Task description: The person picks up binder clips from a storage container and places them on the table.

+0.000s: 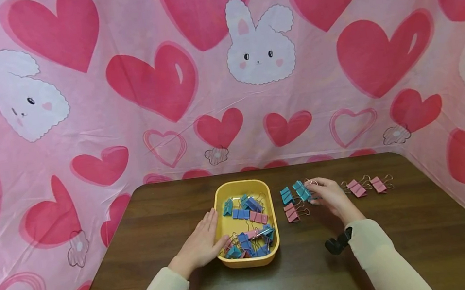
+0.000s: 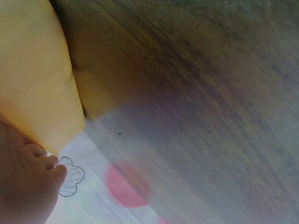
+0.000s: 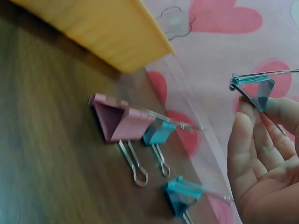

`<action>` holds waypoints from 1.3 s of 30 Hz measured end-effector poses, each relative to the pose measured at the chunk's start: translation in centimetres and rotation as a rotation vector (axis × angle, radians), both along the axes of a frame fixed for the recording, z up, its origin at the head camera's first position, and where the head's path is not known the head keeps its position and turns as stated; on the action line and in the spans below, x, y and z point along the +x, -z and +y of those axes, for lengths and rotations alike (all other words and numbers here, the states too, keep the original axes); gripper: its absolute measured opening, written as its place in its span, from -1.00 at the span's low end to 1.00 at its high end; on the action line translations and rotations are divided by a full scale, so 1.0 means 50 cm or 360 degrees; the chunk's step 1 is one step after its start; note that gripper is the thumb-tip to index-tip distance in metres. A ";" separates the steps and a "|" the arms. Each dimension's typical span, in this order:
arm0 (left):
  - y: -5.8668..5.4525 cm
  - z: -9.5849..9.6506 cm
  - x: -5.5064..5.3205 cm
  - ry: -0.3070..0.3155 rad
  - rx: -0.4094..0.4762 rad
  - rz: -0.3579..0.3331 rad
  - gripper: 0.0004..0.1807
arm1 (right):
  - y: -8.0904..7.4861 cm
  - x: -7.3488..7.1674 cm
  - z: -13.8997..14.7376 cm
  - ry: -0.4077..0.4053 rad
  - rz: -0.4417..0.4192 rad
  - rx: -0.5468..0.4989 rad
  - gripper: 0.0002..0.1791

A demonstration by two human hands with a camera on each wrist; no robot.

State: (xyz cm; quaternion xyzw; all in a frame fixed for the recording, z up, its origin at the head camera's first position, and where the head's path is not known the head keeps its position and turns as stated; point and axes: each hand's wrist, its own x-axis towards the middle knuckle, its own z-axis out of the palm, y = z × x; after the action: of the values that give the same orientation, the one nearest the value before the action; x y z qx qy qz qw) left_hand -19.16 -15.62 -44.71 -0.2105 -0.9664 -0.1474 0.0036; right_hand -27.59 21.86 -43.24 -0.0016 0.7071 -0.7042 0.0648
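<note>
My right hand (image 1: 328, 197) pinches a teal binder clip (image 3: 261, 91) by its wire handle, above the table just right of the yellow bin (image 1: 252, 262). Close to it on the table are a teal clip (image 1: 286, 195) and a pink binder clip (image 1: 292, 213). Another teal clip (image 3: 183, 197) lies below the hand, mostly hidden in the head view. My left hand (image 1: 200, 243) rests along the bin's left side with straight fingers, its thumb over the rim. Inside the bin lie several blue, pink and teal clips.
Two pink binder clips, a nearer pink clip (image 1: 356, 188) and a farther one (image 1: 380, 184), lie in a row to the right of my right hand. The dark wooden table (image 1: 321, 280) ends at a pink curtain (image 1: 322, 89) printed with hearts and rabbits.
</note>
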 end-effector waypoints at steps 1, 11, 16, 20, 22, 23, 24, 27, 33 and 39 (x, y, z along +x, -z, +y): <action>0.000 0.000 0.000 0.0000 0.0002 0.0001 -0.14 | 0.003 0.002 0.004 0.0003 -0.0006 -0.0006 -0.72; 0.000 0.000 0.002 -0.0002 0.0011 0.0000 -0.15 | 0.036 0.024 0.049 0.0007 -0.0085 -0.0032 -0.81; -0.001 -0.001 0.003 0.0005 0.0016 -0.0004 -0.15 | 0.054 0.029 0.064 -0.0027 -0.0117 0.0022 -0.79; 0.001 -0.001 0.002 0.0006 0.0009 0.0008 -0.14 | 0.068 0.029 0.073 -0.0054 -0.0136 0.0097 -0.79; 0.001 -0.001 0.002 -0.0002 0.0004 0.0004 -0.14 | 0.074 0.029 0.075 -0.0062 -0.0140 0.0128 -0.78; 0.001 -0.001 0.002 -0.0006 0.0002 0.0001 -0.13 | 0.076 0.029 0.076 -0.0070 -0.0142 0.0143 -0.76; 0.001 -0.001 0.002 -0.0006 0.0008 0.0002 -0.13 | 0.078 0.029 0.076 -0.0071 -0.0148 0.0156 -0.75; 0.001 -0.001 0.002 -0.0005 0.0007 0.0004 -0.13 | 0.082 0.028 0.074 -0.0058 -0.0166 0.0193 -0.74; 0.001 0.001 0.002 0.0007 -0.0001 0.0014 -0.14 | 0.083 0.030 0.069 -0.0045 -0.0159 0.0319 -0.71; 0.003 0.000 0.000 -0.0002 -0.0003 0.0016 -0.15 | 0.081 0.027 0.065 0.0032 -0.0122 0.0582 -0.72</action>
State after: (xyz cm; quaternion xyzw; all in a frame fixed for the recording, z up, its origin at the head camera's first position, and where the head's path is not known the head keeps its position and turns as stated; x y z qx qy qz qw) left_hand -19.18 -15.62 -44.86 -0.2107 -0.9666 -0.1455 0.0083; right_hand -26.22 25.10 -47.29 0.0441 0.8202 -0.5642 0.0838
